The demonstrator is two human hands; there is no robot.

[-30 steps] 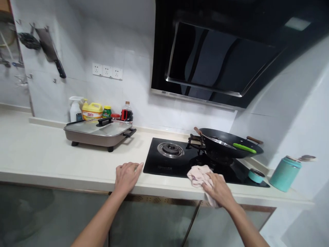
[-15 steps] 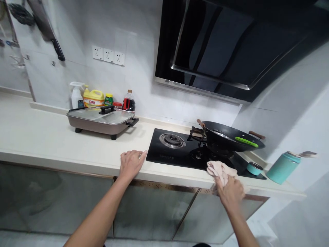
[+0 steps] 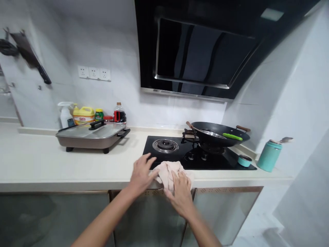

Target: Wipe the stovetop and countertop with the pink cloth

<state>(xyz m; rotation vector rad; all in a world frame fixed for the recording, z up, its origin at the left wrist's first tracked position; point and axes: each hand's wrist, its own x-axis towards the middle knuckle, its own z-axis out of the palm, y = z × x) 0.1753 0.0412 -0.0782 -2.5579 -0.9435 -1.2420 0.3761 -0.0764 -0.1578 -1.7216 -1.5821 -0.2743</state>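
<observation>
A pale pink cloth [image 3: 170, 173] lies bunched over the front edge of the counter and the front rim of the black gas hob [image 3: 164, 160]. My right hand [image 3: 181, 192] is on the cloth, gripping it with the fingers laid over its front. Beside it, my left hand [image 3: 142, 173] is open with fingers apart, its thumb tip by the cloth's left side; whether it touches I cannot tell. Behind the hands is the left burner [image 3: 165, 145], with two control knobs [image 3: 197, 156] to its right.
A black wok [image 3: 218, 137] with a green-handled utensil [image 3: 232, 137] sits on the right burner. A teal lid cup [image 3: 244, 161] and teal flask [image 3: 269, 156] stand at right. An electric pan [image 3: 84, 140] and several bottles are at left. A range hood [image 3: 190, 55] hangs above.
My right hand has moved left along the counter edge with the cloth. My left hand has lifted and shifted right, towards the cloth. The view has turned slightly.
</observation>
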